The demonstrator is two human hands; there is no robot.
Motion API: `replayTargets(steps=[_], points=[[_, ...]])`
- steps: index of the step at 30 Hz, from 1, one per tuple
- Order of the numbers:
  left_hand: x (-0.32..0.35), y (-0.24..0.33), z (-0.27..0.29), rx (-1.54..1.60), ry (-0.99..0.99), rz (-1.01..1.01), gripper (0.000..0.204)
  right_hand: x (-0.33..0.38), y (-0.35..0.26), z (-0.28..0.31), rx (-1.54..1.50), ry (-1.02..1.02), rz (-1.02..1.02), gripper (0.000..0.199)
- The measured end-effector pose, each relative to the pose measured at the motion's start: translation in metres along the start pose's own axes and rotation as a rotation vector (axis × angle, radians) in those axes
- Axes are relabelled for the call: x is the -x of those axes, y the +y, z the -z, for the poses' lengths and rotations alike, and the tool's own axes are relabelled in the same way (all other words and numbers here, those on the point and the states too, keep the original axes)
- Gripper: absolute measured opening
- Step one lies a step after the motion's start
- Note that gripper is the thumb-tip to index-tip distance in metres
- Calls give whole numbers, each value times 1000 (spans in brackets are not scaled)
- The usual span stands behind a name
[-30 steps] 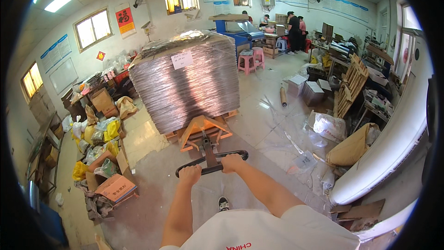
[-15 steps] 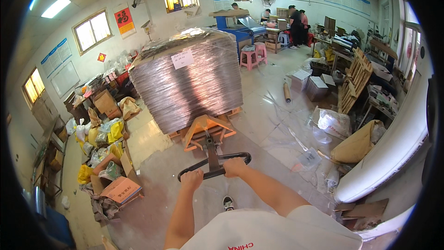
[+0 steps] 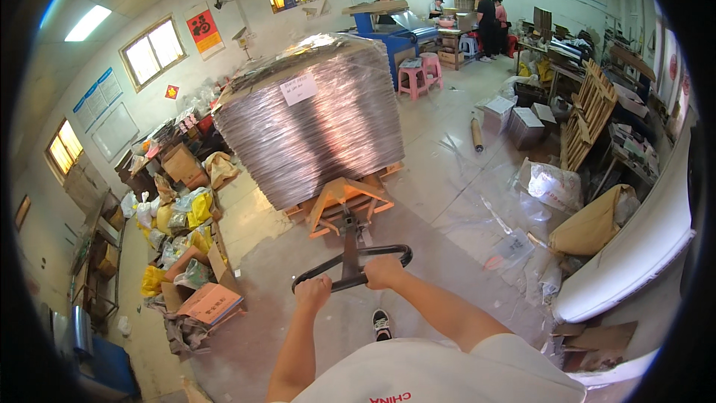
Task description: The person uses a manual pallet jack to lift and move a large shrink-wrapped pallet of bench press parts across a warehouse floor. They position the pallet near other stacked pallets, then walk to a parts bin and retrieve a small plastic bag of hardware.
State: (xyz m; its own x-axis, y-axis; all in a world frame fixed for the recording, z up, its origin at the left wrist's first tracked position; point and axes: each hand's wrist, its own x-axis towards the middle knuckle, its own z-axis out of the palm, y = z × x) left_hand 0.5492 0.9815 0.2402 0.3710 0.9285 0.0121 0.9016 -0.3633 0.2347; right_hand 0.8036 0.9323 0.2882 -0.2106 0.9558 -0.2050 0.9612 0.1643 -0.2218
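Both of my hands are wrapped round the black loop handle (image 3: 406, 255) of an orange pallet truck (image 3: 339, 192). My left hand (image 3: 312, 292) grips the loop's near left side. On its near side, right of the central shaft, my right hand (image 3: 383, 272) holds on. Beyond the handle, the truck's front frame meets a tall stack of flat sheets (image 3: 321, 123) wrapped in clear film. A pale paper label (image 3: 299, 90) sits on the upper part of its near face. The forks under the load are mostly hidden.
Open cartons (image 3: 212, 304) and yellow bags (image 3: 154, 280) crowd the left side. A wooden pallet (image 3: 589, 116) leans at the right, near white sacks (image 3: 553, 185) and a cardboard tube (image 3: 476, 135). Pink stools (image 3: 412, 80) and several people stand or sit at the back.
The room and the wrapped stack sit slightly farther right in view. The handle and my hands have shifted a little right too. Both hands keep their grip.
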Motion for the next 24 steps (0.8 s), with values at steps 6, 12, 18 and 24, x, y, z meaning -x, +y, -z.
replayTargets(steps=[6, 12, 18, 24], points=[[-3, 9, -2, -159, -8, 44, 64, 0, 8, 4, 0, -33, 32, 25], [-3, 15, 1, -132, -46, 92, 62, 2, 8, 6, 2, -44, 6, 24], [-5, 14, 2, -145, -29, 84, 63, 2, 8, 7, -24, -21, 9, 25], [-2, 14, 2, -149, -35, 88, 62, 4, 6, 8, -14, -59, 5, 27]])
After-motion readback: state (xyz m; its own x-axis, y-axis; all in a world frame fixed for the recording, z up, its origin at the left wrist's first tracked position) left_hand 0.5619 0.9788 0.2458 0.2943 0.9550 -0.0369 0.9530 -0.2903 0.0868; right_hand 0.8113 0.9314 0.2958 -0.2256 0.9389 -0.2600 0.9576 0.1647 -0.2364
